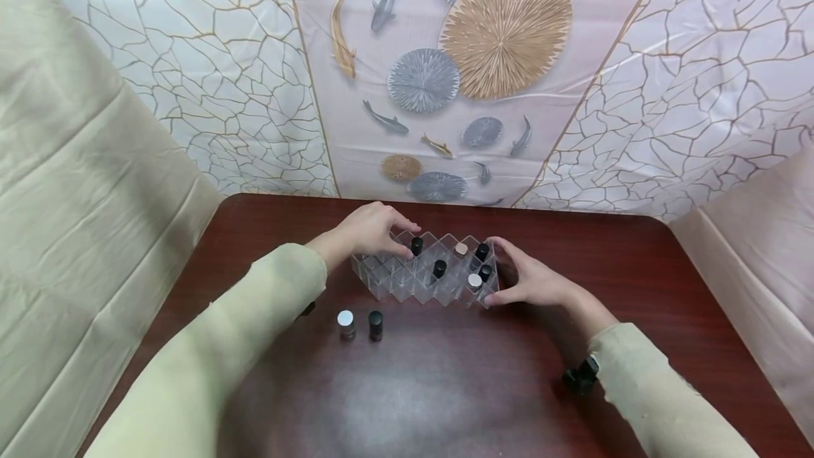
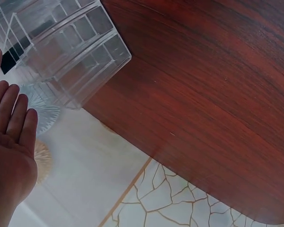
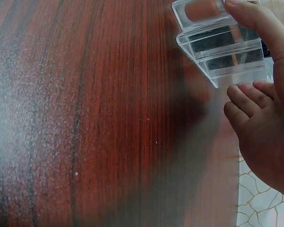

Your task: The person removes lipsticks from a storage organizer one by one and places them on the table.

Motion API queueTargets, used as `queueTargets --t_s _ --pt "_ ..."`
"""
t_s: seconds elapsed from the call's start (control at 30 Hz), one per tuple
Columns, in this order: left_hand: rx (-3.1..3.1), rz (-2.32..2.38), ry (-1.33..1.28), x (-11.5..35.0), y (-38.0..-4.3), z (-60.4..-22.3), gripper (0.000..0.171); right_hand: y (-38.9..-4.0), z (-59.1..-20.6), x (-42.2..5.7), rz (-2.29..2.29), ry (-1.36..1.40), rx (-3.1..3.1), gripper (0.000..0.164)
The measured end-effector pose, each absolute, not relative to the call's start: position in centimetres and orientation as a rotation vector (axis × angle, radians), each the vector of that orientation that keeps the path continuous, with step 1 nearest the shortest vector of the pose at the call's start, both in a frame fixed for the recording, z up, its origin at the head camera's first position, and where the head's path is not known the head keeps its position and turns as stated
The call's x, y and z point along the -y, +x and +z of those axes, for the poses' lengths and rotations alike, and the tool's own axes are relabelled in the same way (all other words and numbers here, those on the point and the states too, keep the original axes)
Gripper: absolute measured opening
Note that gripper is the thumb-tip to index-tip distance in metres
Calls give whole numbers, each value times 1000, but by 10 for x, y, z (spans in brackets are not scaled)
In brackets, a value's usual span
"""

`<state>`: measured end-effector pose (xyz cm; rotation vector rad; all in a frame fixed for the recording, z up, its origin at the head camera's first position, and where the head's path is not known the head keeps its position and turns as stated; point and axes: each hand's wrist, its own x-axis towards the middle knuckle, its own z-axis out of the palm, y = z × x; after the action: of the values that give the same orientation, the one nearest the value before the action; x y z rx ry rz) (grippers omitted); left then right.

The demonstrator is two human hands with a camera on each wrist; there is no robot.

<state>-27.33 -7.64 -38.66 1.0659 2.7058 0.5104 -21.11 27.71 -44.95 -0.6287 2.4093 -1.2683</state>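
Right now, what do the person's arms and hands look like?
Both arms wear long, pale yellow-green sleeves, a bit wrinkled: the left sleeve and the right sleeve. The left hand and right hand are bare, with no gloves. A small black device sits by the right cuff. A dark bit peeks out under the left sleeve; I can't tell what it is.

No text, label, brand or number can be read in any view. At two o'clock in the right wrist view, tiny pale marks on a black item [image 3: 267,50] beside the clear plastic rack [image 3: 221,56] are illegible.
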Motion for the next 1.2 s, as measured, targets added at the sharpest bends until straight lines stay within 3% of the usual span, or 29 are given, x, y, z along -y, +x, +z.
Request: queueTargets --t_s 0.83,1.2 --pt "-2762 507 1116 66 -274 -393 26 -211 -451 -278 -1247 -609 -2433 113" --pt "-2770 558 1128 65 -270 -387 24 -212 -452 -279 -1236 -619 -2448 110"
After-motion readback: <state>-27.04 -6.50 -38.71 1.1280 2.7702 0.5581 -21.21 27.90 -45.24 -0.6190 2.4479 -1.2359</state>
